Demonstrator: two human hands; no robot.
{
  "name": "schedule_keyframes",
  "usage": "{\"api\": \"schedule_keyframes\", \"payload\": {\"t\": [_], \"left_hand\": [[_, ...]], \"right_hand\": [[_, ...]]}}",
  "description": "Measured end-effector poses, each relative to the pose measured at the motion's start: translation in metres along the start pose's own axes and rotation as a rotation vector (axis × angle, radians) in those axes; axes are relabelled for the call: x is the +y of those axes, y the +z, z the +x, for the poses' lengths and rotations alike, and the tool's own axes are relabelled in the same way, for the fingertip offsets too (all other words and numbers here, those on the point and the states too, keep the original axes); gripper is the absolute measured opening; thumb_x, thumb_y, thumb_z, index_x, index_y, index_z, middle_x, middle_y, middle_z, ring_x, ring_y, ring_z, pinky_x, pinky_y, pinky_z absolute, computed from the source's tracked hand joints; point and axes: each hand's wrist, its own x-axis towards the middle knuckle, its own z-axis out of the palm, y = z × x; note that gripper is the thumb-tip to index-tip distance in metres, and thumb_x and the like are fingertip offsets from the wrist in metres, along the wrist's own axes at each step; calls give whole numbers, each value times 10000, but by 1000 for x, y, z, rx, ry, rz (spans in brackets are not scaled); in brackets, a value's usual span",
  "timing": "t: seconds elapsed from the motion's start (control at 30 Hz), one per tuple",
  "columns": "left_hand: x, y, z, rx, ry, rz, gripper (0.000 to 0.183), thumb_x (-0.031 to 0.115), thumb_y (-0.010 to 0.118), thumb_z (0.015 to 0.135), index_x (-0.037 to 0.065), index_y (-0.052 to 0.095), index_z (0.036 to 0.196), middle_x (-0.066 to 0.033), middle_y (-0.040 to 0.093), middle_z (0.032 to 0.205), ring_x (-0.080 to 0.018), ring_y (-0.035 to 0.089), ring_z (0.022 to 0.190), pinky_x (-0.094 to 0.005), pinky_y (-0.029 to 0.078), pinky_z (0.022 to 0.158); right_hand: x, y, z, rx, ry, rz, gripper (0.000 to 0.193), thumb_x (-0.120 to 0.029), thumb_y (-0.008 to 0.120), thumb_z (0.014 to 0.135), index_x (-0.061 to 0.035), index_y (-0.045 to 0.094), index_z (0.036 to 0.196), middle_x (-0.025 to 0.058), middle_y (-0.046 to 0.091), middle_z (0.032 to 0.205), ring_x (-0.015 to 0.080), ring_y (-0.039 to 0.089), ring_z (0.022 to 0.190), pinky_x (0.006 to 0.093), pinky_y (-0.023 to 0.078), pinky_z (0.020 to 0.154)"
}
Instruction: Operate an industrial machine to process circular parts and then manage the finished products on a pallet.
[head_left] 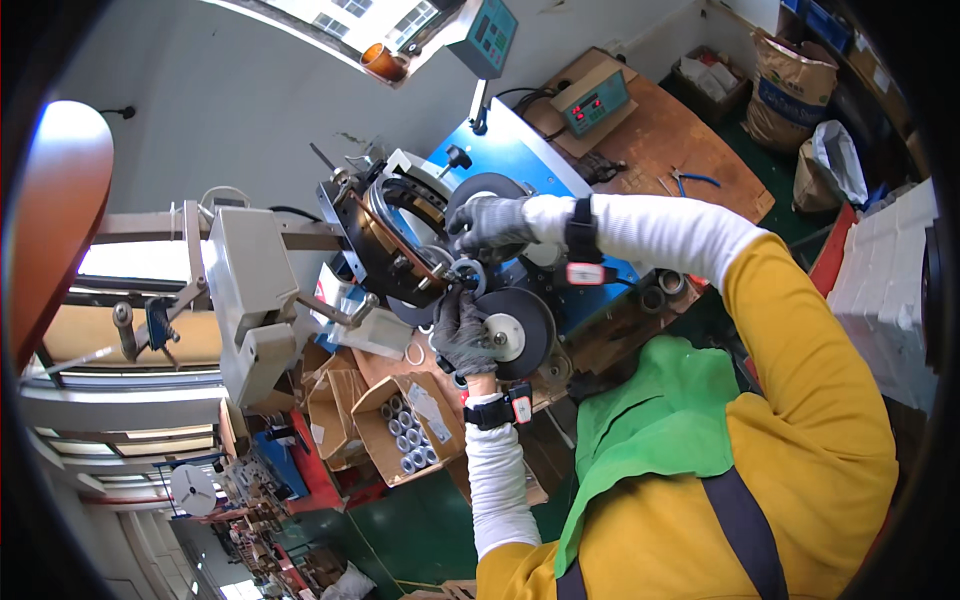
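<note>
While both hands (460, 333) (490, 225) near ring (470, 263), wheel edges (542, 322) nearby, pliers (697, 180) well apart

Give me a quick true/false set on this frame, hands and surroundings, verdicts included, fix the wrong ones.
1. The left hand and right hand both wear gray gloves. True.
2. The blue-handled pliers are in the right hand. False: they lie on the brown tabletop.
3. A small gray ring is between the two hands. True.
4. The apron is red. False: it is green.
5. An open carton holds ring-shaped pieces. True.
</note>
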Motion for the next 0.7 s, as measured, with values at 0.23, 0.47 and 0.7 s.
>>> {"api": "schedule_keyframes", "payload": {"t": [0.23, 0.47, 0.7], "left_hand": [[8, 2, 2, -17, -14, 9, 211, 92, 560, 806, -15, 612, 980, -116, 603, 927, -205, 555, 830, -311, 419, 775], [10, 2, 3, -16, -5, 36, 215, 92, 560, 803, -2, 609, 991, -109, 594, 922, -211, 554, 825, -315, 417, 772], [10, -6, -2, -4, -38, -12, 226, 80, 565, 802, 20, 603, 1017, -107, 598, 932, -201, 562, 827, -303, 422, 756]], "right_hand": [[4, -6, 49, -421, -84, -309, 113, -181, 564, 765, -82, 617, 752, 18, 555, 622, 133, 496, 567, 290, 420, 562], [2, 2, 55, -474, -10, -336, 25, -114, 606, 707, -90, 610, 699, 24, 507, 585, 147, 479, 548, 292, 390, 544], [-6, 20, 33, -131, -93, -138, 63, -127, 603, 698, -75, 614, 662, 94, 564, 575, 246, 530, 552, 347, 420, 545]]}}
